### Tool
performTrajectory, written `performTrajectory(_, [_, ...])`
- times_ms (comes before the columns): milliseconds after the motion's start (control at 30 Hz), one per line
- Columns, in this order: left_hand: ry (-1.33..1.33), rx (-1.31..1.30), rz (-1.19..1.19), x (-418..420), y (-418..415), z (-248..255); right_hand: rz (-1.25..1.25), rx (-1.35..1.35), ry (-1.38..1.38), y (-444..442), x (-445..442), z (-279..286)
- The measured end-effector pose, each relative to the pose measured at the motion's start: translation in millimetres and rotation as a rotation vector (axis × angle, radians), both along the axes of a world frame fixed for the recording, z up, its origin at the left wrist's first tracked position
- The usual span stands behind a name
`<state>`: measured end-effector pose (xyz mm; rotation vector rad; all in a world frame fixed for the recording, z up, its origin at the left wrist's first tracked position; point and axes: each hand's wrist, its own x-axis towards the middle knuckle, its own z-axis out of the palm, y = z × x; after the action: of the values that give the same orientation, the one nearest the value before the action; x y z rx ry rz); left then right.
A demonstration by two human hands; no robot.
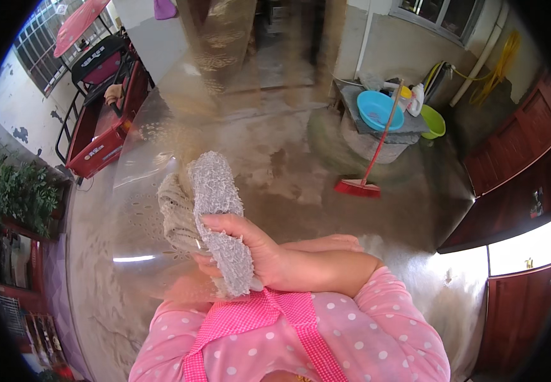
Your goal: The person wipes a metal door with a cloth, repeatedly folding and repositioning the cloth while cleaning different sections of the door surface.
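Note:
My right hand grips a fuzzy grey scrubbing cloth, its thumb lying across the front. The cloth presses against a clear plastic sheet with patterned cut-out-like flowers, hanging before me on the left. Beside the grey cloth, a beige folded cloth shows at the sheet; I cannot tell if it is part of the same cloth. Through the sheet my left arm shows faintly. What appears to be my left hand emerges past my right forearm, mostly hidden; its grip cannot be made out.
Ahead on a wet concrete floor, a red broom leans against a stone slab bearing a blue basin and bottles. A green basin sits behind. Left stands a red cargo tricycle; right, dark red doors.

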<state>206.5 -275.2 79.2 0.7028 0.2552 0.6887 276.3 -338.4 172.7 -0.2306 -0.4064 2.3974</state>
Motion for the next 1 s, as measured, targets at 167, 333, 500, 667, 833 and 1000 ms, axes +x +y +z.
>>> performTrajectory(167, [-0.181, -0.165, 0.057, -20.6, 27.8, -13.2, -0.066, -0.094, -0.126, -5.9, 0.3, 7.1])
performTrajectory(333, [-0.391, -0.51, -0.187, 4.7, -33.0, 11.2, -0.106, -0.155, -0.248, 1.6, 25.8, 16.9])
performTrajectory(500, [-0.545, -0.478, -0.182, -35.5, -23.5, -10.2, -0.31, -0.143, 0.24, 41.5, 81.4, -42.7])
performTrajectory(667, [-0.485, -0.11, -0.048, -89.2, -15.0, 1.4, -0.816, -0.182, -0.246, 61.7, 103.0, -49.9])
performTrajectory(833, [-0.006, 0.202, -0.151, -90.6, -25.7, 20.1, -0.889, -0.068, -0.361, 76.6, 99.5, -71.2])
performTrajectory(1000, [0.111, 0.064, -0.124, -68.8, -22.9, 19.3, -1.071, 0.24, -0.647, 86.5, 80.2, -88.9])
